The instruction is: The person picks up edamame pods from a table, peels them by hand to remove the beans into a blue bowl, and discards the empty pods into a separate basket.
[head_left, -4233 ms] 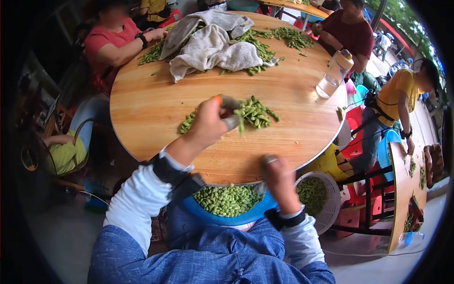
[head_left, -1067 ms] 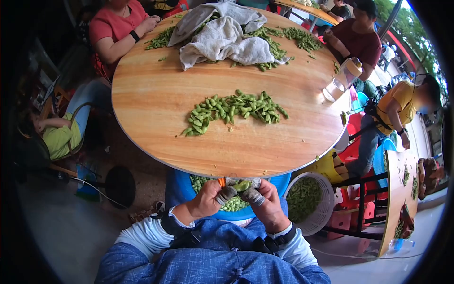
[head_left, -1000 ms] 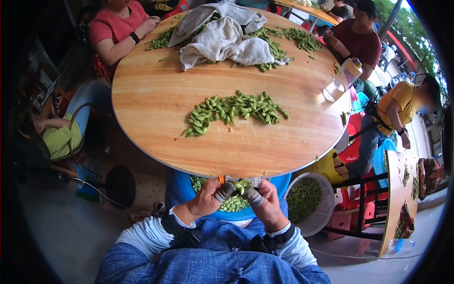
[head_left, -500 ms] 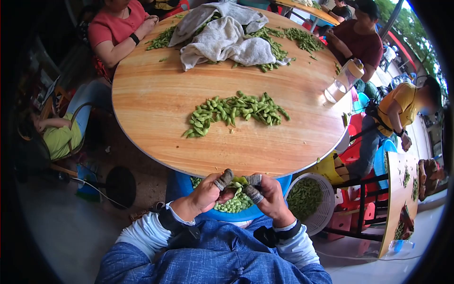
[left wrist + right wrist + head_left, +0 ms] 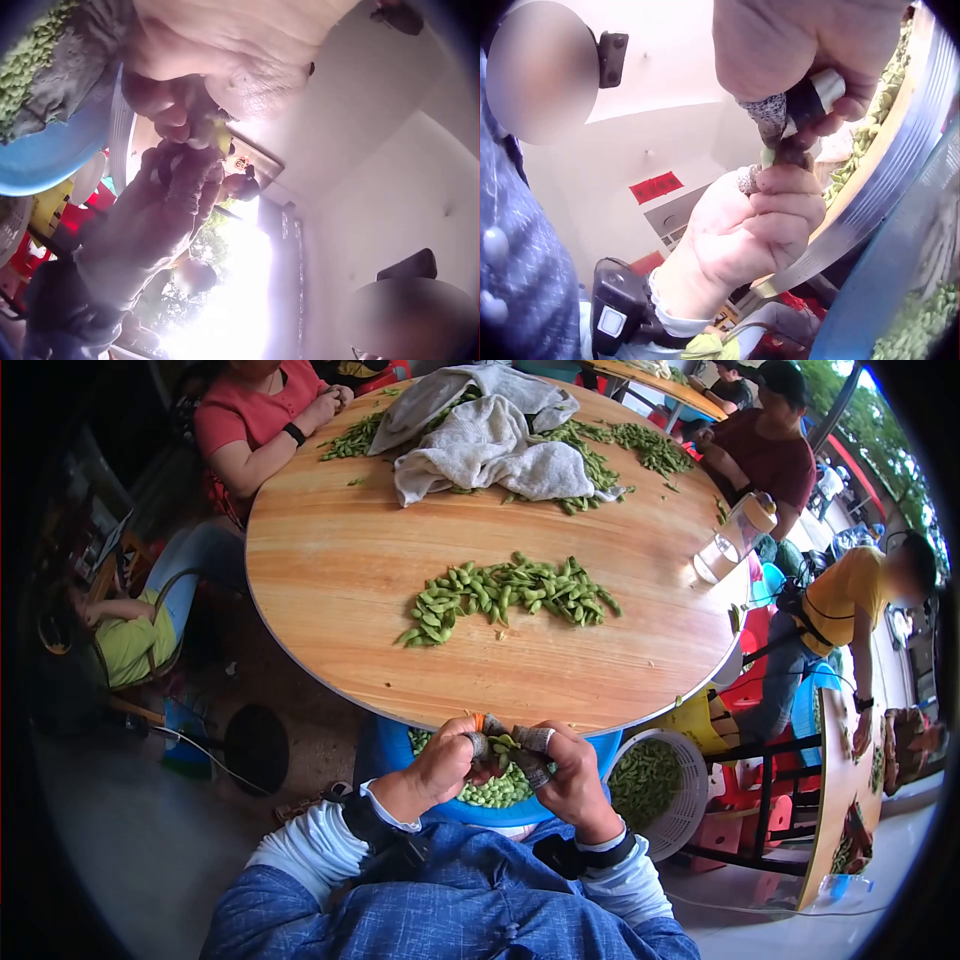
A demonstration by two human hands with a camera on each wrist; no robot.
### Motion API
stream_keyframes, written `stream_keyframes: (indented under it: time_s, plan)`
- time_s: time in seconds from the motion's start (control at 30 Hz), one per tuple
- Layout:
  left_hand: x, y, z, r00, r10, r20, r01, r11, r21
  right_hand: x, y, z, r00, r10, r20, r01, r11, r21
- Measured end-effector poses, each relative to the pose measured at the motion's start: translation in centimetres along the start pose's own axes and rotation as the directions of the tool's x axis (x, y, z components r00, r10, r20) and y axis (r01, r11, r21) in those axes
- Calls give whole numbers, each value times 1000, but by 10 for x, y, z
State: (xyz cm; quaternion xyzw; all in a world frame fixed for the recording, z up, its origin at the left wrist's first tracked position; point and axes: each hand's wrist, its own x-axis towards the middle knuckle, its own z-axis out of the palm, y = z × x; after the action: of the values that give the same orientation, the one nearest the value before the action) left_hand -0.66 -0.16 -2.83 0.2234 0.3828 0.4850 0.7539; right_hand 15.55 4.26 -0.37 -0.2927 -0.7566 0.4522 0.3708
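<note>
In the head view, my left hand (image 5: 440, 765) and right hand (image 5: 577, 780) meet over the table's near edge, both pinching a green soybean pod (image 5: 503, 744). Grey wraps cover several thumb and finger tips, and an orange band sits on a left finger. The right wrist view shows a bit of the pod (image 5: 767, 157) between the fingertips; the fingers hide most of it. Right below the hands, a blue tub (image 5: 603, 750) holds shelled green beans (image 5: 497, 792). A loose heap of soybean pods (image 5: 510, 590) lies on the round wooden table (image 5: 340, 630).
Grey towels (image 5: 490, 450) cover more pods at the table's far side. A clear bottle (image 5: 722, 550) stands near the right edge. A white basket (image 5: 690, 815) of pods is on my right. Several people sit around, one in yellow (image 5: 845, 585) to the right.
Earliest, my left hand was at the pod heap and my right hand apart. Both then came together over the tub, and the pod between them opened, showing beans. Recently only the fingers shifted.
</note>
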Motion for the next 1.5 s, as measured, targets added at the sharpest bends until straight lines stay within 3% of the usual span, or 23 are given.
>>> stream_keyframes:
  time_s: [0.13,0.27,0.37,0.43,0.53,0.6,0.67,0.7,0.73,0.8,0.87,0.93,0.97,1.0,1.07,1.1,1.13,1.2,1.23,1.27,1.4,1.5]
  plan:
    - [0,2,5,999,25,39,-23,998,-64,-2,7,2,994,105,-44,-106,994,-20]
    - [0,4,9,999,40,-33,-37,996,79,-1,7,3,994,107,-19,-107,994,-27]
    - [1,2,8,999,48,-8,-47,995,91,-3,8,5,954,299,36,-292,891,346]
    - [0,0,7,1000,-9,-29,10,1000,12,-6,12,5,963,266,36,-262,906,334]
    - [0,-5,1,1000,7,13,-7,999,34,-8,12,5,970,242,-15,-230,941,247]
    - [0,-9,11,993,98,-60,-82,971,224,-15,15,5,962,251,-105,-220,944,246]
    - [0,-18,4,968,242,68,-237,792,562,-24,26,-5,931,287,-228,-206,924,322]
    - [-6,-9,8,955,260,144,-265,523,810,-26,29,-19,892,281,-353,-187,942,277]
    - [-8,-6,10,899,349,264,-387,353,852,-28,33,-36,840,267,-473,-175,957,230]
    - [-10,-3,14,735,441,515,-563,-28,826,-32,30,-71,683,454,-572,-32,800,599]
    - [-15,4,14,732,413,542,-588,-20,809,-56,52,-105,490,654,-577,-91,696,712]
    - [-10,15,11,709,419,568,-615,-28,788,-71,53,-116,420,693,-586,-80,671,737]
    - [-6,22,13,729,527,438,-541,50,840,-81,58,-120,476,672,-567,-92,679,728]
    - [3,38,14,710,570,414,-467,-59,883,-86,61,-119,477,670,-569,-116,689,715]
    - [32,64,5,671,610,422,-425,-150,893,-88,56,-107,476,667,-573,-160,706,690]
    - [54,73,-5,572,619,539,-420,-343,840,-85,52,-101,481,683,-549,-168,687,707]
    - [67,84,-8,600,564,567,-385,-418,823,-81,46,-94,485,682,-548,-196,695,691]
    - [97,97,-22,585,488,648,-260,-644,720,-78,41,-84,597,620,-509,-219,736,640]
    - [101,104,-21,697,427,577,-216,-641,736,-72,35,-78,581,636,-509,-249,734,632]
    - [105,110,-21,794,359,490,-170,-643,747,-72,36,-74,620,612,-491,-239,743,625]
    - [117,116,-22,790,297,537,-196,-708,679,-70,40,-65,740,534,-410,-283,799,530]
    - [119,110,-28,790,265,553,-205,-737,645,-63,39,-52,768,519,-375,-319,818,479]
